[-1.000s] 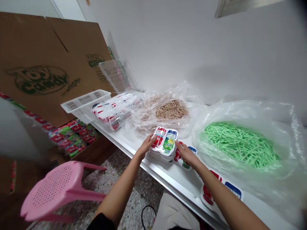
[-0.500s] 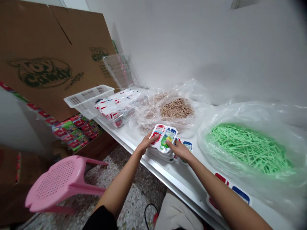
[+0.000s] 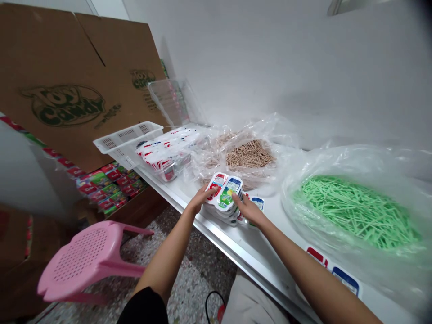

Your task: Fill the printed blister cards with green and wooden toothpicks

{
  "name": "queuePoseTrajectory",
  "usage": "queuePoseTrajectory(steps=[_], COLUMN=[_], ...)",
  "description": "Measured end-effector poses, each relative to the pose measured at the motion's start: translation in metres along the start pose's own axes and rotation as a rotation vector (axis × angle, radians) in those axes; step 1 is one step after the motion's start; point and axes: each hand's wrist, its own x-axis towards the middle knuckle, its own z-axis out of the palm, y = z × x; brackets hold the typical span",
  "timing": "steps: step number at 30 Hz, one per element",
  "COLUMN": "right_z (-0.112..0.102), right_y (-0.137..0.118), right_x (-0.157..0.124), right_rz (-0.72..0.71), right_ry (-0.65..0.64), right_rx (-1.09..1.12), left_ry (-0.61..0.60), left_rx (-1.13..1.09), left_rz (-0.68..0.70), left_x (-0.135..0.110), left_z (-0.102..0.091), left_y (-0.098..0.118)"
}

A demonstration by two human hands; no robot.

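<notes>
A stack of twin packs [image 3: 224,196], white trays with a red label on one half and a green and blue one on the other, sits near the front edge of a white table [image 3: 232,245]. I press it between both hands. My left hand [image 3: 200,201] curls against its left side with the thumb on the top pack. My right hand [image 3: 249,211] closes its fingers against the right side. A single pack [image 3: 258,203] lies flat just beside my right hand, and two more label ends [image 3: 344,280] show by my right forearm. Behind the stack is a clear bag of brown sticks [image 3: 249,154]. To the right is a larger clear bag of green sticks [image 3: 354,211]. To the left stand a clear tub of packs [image 3: 165,155] and a white basket [image 3: 126,137]. A cardboard box [image 3: 67,90] leans behind them, above small colourful boxes [image 3: 111,186]. A pink stool [image 3: 87,256] stands on the floor.
</notes>
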Motion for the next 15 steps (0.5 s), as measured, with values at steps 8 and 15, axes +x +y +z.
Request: queuePoseTrajectory(steps=[8,15], right_z=[-0.002,0.007], right_y=[0.051,0.062], right_x=[-0.047,-0.063], right_rz=[-0.022,-0.06], right_ry=[-0.008,-0.029], right_rx=[-0.543,-0.762], left_ry=[0.052,0.11], left_rx=[0.021,0.04], left_rz=[0.012,0.032], left_x=[-0.004,-0.007], left_z=[0.003,0.006], left_y=[-0.005,-0.006])
